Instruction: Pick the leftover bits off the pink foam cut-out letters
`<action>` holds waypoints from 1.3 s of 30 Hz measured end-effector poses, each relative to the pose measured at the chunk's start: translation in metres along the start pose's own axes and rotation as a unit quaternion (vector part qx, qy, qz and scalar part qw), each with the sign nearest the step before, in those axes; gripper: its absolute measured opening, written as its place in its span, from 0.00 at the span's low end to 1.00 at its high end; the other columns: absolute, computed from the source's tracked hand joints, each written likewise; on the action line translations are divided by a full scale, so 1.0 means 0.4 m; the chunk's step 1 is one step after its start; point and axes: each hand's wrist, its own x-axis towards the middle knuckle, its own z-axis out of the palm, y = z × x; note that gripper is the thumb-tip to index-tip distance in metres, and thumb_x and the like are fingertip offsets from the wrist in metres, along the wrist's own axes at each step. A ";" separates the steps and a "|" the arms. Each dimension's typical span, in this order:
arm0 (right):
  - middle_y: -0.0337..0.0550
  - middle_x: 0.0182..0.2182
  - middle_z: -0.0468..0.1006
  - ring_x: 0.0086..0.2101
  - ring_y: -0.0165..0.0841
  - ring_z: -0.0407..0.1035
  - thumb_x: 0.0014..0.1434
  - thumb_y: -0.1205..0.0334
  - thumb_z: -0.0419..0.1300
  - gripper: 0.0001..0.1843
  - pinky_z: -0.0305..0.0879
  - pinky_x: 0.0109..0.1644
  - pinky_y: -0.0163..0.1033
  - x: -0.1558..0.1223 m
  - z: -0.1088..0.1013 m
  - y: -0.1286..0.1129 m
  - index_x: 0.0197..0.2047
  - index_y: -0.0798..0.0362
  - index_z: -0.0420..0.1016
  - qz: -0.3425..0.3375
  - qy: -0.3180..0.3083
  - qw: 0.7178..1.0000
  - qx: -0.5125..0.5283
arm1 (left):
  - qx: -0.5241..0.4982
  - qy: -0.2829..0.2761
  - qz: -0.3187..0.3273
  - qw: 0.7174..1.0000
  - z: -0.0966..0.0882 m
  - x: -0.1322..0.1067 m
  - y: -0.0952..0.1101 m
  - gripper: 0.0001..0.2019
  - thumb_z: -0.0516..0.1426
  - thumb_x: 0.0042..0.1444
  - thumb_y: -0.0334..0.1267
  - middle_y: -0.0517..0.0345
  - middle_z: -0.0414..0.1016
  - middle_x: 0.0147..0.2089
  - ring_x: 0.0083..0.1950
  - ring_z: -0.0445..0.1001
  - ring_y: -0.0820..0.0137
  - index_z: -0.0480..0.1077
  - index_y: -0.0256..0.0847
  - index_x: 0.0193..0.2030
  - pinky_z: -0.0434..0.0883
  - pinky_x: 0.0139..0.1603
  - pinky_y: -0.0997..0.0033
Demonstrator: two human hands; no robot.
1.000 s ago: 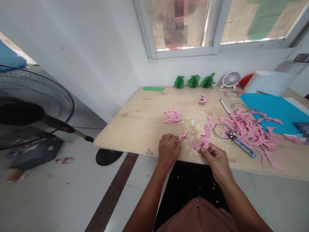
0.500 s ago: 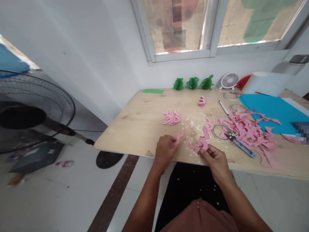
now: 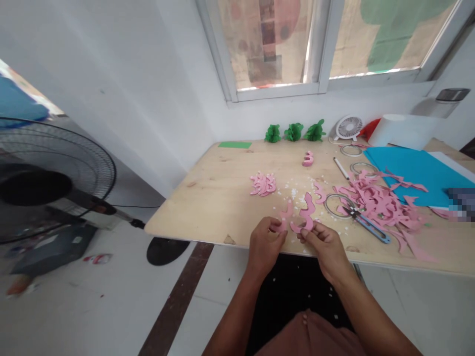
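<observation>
Low over the table's front edge, my left hand [image 3: 265, 247] pinches a curved pink paper cutout [image 3: 287, 213]. My right hand [image 3: 327, 248] is closed on a wavy pink paper piece [image 3: 307, 213], close beside the first cutout with a small gap between them. A pile of pink paper cutouts [image 3: 262, 183] lies farther back to the left. Another pink cutout [image 3: 319, 192] rests just behind my right hand. Blue-handled thread snips [image 3: 369, 226] lie to the right, their tips over a ring-shaped roll [image 3: 338, 204].
Pink paper scraps [image 3: 382, 198] cover the table's right side, against blue sheets [image 3: 401, 170]. A white pen [image 3: 341, 168], a stacked pink cutout [image 3: 308, 158], green paper shapes [image 3: 294, 132] and a small white fan [image 3: 349, 128] stand farther back. A large floor fan [image 3: 55, 180] is at left.
My left hand has moved right with its pink cutout, closer to my right hand. The piece in my right hand has shifted slightly left, and the view has tilted a little.
</observation>
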 end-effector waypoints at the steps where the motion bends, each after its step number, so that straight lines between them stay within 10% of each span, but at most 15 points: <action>1: 0.39 0.21 0.72 0.26 0.31 0.66 0.47 0.55 0.64 0.11 0.61 0.33 0.35 0.000 0.005 -0.001 0.26 0.54 0.74 0.002 -0.009 1.000 0.008 | -0.015 0.000 -0.004 1.000 0.007 -0.004 0.003 0.07 0.57 0.48 0.34 0.58 0.73 0.34 0.35 0.71 0.70 0.68 0.40 0.36 0.67 0.39 0.69; 28: 0.39 0.25 0.75 0.30 0.33 0.68 0.51 0.58 0.61 0.07 0.64 0.37 0.36 -0.006 0.019 -0.009 0.31 0.52 0.76 -0.031 -0.031 0.999 -0.001 | -0.132 -0.035 -0.035 0.990 0.044 -0.054 0.042 0.08 0.56 0.51 0.35 0.56 0.74 0.34 0.36 0.71 0.70 0.71 0.40 0.38 0.66 0.40 0.72; 39: 0.38 0.23 0.72 0.26 0.30 0.64 0.50 0.57 0.62 0.08 0.60 0.30 0.33 -0.013 0.013 -0.008 0.29 0.53 0.74 -0.019 -0.013 0.999 -0.027 | -0.329 0.004 -0.132 0.935 0.055 -0.056 0.019 0.08 0.57 0.48 0.34 0.56 0.73 0.31 0.33 0.70 0.72 0.71 0.37 0.37 0.67 0.36 0.73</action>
